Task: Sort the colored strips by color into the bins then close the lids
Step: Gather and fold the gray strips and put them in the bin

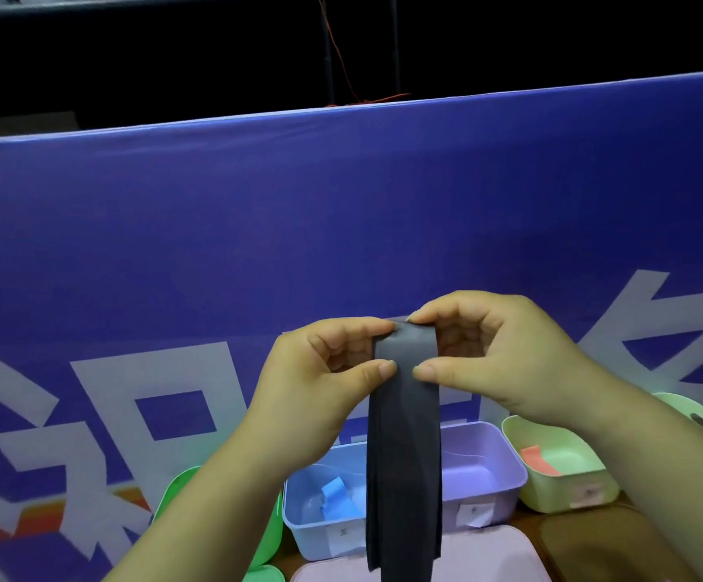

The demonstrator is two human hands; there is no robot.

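Above the row of bins, a dark grey strip point(404, 434) is held up in the air between both hands, in front of a blue banner point(257, 224) with large white characters. It is matte, flat and ribbon-like, with lengthwise creases or overlapping layers (I cannot tell which). Its long axis runs straight up and down. The upper end is folded over at the top, and the lower end hangs down past the bottom edge of the view.

The left hand point(320, 392) pinches the strip's upper left edge and the right hand point(496, 354) pinches its upper right edge. On each hand the fingers point(383, 368) are clamped on the strip, thumb below and forefinger on the fold, with the other fingers curled behind.

Below, on the tabletop point(593, 539), the hanging strip crosses in front of the spot where a blue bin point(299, 522) and a purple bin point(488, 451) stand side by side. A blue strip point(337, 493) lies in the blue bin. Right of the purple one, a pale green bin point(572, 493) holds a red strip point(538, 459). A brighter green bin point(177, 493) sits at the left, mostly hidden by the left forearm. Small paper labels point(473, 514) are stuck on the bins' front walls (their print is too small to read). A pink lid point(488, 556) lies nearest the camera.
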